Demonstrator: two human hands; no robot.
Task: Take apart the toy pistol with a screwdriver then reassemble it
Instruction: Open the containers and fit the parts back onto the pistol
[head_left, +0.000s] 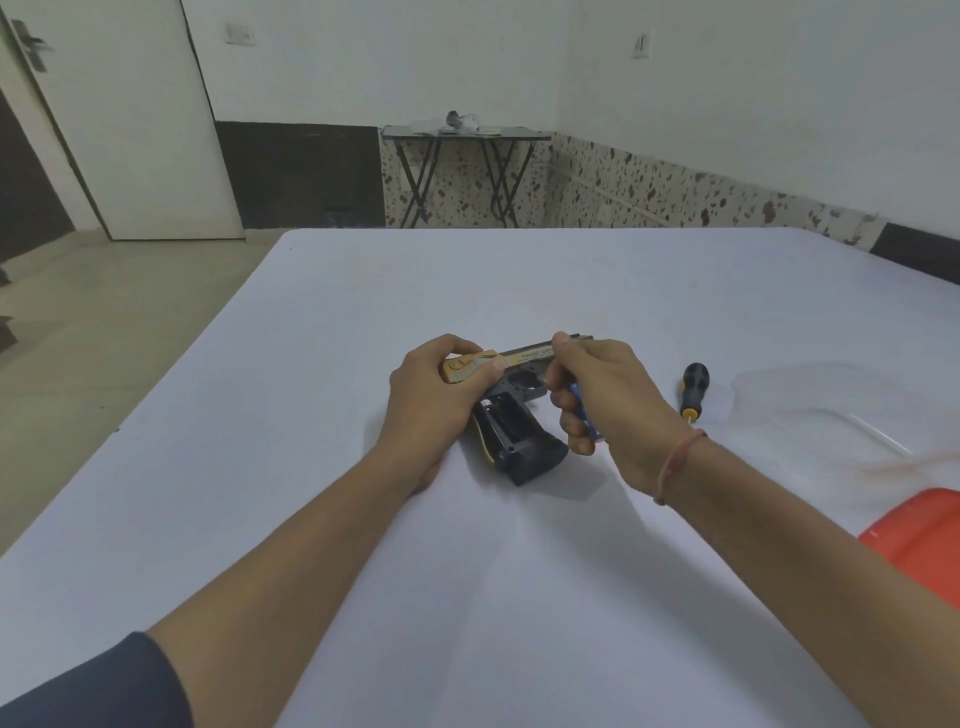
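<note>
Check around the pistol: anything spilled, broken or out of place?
Nothing stands out. The toy pistol shows the open inside of its grip, which fits a teardown. The left hand grips its gold rear, the right hand holds a blue screwdriver, and a black-and-yellow screwdriver lies on the table beside it.

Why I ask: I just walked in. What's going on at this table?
A person is working on a toy pistol on the white table. The left hand grips its tan end while the right hand holds a blue-handled screwdriver to its open side. A second screwdriver lies beside them.
</note>
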